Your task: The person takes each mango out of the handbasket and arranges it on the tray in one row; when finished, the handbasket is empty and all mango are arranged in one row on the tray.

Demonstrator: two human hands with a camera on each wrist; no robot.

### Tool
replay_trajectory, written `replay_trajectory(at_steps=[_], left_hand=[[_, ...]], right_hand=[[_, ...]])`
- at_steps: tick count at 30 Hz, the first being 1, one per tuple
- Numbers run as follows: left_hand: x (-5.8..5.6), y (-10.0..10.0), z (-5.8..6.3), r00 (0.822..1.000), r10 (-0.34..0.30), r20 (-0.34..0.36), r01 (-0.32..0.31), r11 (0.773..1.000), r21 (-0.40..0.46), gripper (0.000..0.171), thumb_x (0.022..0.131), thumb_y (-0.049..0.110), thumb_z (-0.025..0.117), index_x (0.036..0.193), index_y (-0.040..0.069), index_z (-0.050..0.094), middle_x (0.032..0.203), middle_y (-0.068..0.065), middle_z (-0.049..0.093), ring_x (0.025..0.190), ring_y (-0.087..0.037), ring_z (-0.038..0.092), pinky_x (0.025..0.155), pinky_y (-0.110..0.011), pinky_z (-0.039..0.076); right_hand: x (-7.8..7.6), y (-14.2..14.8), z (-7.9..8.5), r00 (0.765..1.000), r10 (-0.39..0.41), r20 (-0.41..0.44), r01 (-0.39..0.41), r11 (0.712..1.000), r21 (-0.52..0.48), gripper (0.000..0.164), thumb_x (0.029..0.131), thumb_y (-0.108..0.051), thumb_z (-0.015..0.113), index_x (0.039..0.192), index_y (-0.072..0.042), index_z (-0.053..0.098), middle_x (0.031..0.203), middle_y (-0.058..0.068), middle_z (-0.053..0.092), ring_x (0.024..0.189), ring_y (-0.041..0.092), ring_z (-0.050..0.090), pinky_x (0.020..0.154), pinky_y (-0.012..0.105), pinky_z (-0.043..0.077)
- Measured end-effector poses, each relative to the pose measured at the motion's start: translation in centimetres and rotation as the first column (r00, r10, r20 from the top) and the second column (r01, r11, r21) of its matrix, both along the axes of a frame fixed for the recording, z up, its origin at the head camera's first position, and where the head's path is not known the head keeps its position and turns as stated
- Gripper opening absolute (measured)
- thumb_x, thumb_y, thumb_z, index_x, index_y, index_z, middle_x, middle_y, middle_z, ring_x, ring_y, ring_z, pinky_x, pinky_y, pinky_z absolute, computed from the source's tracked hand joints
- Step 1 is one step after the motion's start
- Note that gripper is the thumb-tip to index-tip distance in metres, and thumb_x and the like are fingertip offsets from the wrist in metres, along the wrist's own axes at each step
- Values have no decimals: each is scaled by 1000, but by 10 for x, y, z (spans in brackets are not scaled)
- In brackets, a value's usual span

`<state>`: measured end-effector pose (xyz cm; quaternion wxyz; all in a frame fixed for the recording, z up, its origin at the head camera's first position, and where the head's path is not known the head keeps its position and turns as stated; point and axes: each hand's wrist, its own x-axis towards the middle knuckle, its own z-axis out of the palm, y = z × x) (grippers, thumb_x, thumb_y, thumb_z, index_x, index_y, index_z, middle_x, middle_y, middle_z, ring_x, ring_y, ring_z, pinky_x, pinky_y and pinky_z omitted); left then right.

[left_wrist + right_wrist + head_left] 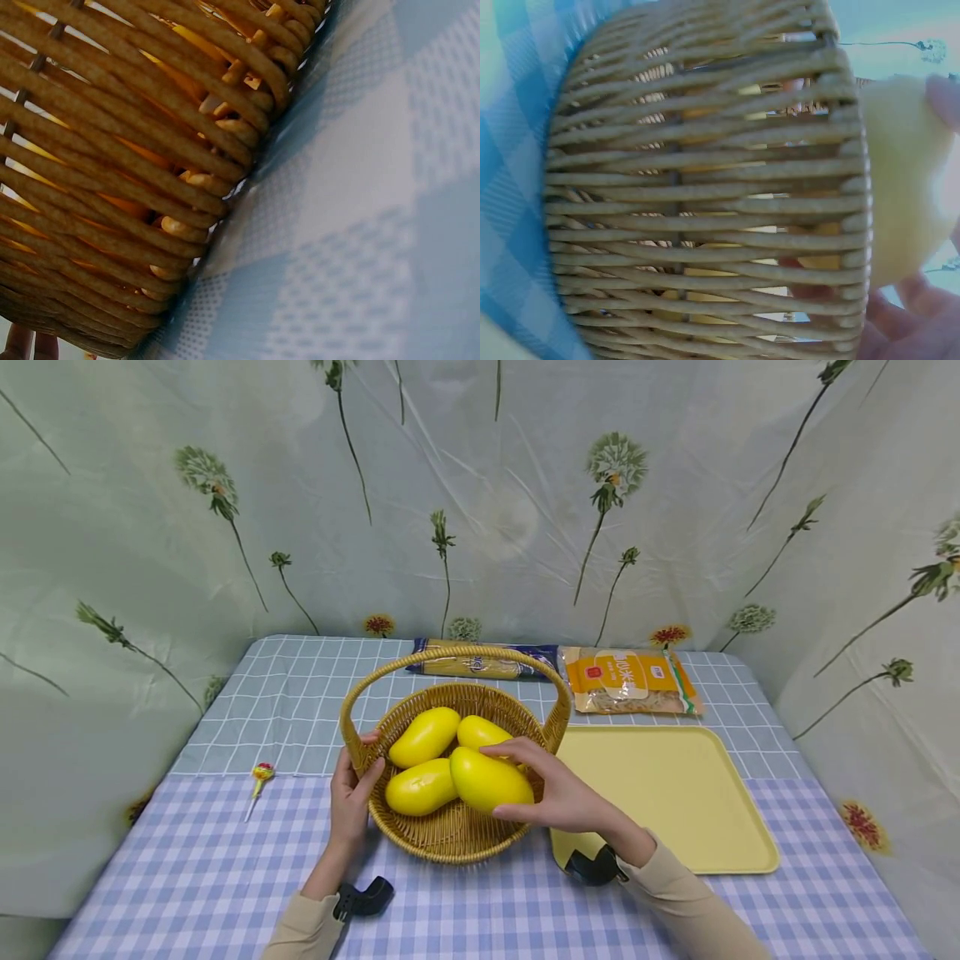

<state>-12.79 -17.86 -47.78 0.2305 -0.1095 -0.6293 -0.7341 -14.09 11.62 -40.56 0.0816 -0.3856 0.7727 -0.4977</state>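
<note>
A wicker basket [461, 853] with a tall arched handle stands on the table, and three yellow mangoes [425, 737] lie in it. My left hand [348, 802] grips the basket's left side at the foot of the handle. At the right side of the basket, my right hand [566, 789] holds another mango [489, 781] between thumb and fingers, above the rim. The woven wall [112, 150] fills much of the left wrist view, with fingertips [45, 346] low in the corner. In the right wrist view, the held mango [904, 180] shows beyond the rim.
To the right lies a yellow tray [675, 793], partly behind my right arm. A pack of noodles [480, 664] and an orange food bag [630, 681] lie at the back edge. A lollipop [258, 785] is on the left of the checked cloth [187, 852].
</note>
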Motion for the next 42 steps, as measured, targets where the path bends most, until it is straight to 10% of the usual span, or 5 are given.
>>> replay_trajectory(at_steps=[17,29,42], left_hand=[[0,-1,1,1000,17,18,-16,1000,-26,30,94,-8,48,122,-14,43,129,-26,47,122,-24,45,103,-24,35],[0,0,0,1000,3,6,-3,1000,-10,30,94,-9,48,122,-14,43,129,-25,47,122,-25,44,102,-25,35],[0,0,1,1000,-1,-1,1,1000,7,30,93,-9,48,122,-15,43,127,-22,49,121,-27,45,102,-25,36]], right_hand=[[27,27,2,972,-226,-65,216,967,-135,75,76,-3,79,141,-13,43,136,2,48,116,19,48,85,40,50],[50,39,26,891,-431,-146,410,899,-154,78,63,13,79,130,4,40,125,15,49,98,16,54,69,30,51],[34,75,-19,802,-576,-159,566,817,-110,89,62,5,84,138,-5,40,104,8,53,80,14,55,60,24,51]])
